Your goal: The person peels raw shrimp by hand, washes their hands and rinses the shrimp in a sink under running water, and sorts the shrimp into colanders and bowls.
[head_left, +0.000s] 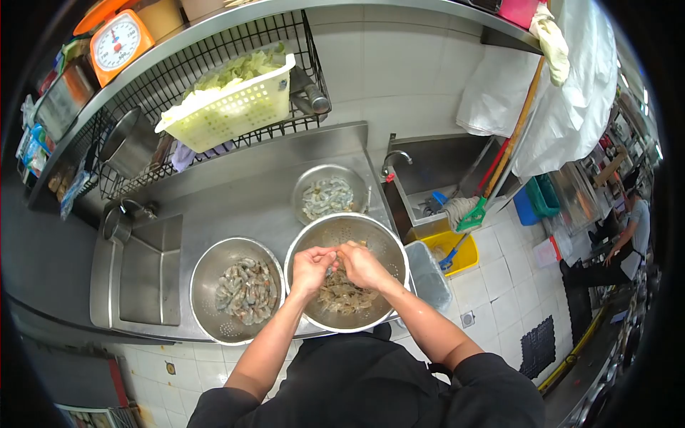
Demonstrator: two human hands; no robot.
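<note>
My left hand (312,271) and my right hand (362,265) meet above a large perforated steel colander (389,235). Their closed fingertips pinch a small greyish shrimp (332,270), mostly covered by the fingers. Below them, a heap of brownish shrimp shells (346,298) lies in the colander. To the left, a second steel colander (205,274) holds many grey unpeeled shrimp (246,291). Behind my hands, a smaller metal bowl (305,182) contains pale peeled shrimp (327,197).
A steel sink (150,271) is at the left, a deeper sink (446,167) at the right. Overhead, a wire rack (235,43) carries a basket (221,114) of leafy greens. A yellow bucket (464,255) and mop handles stand right. A person (628,235) sits far right.
</note>
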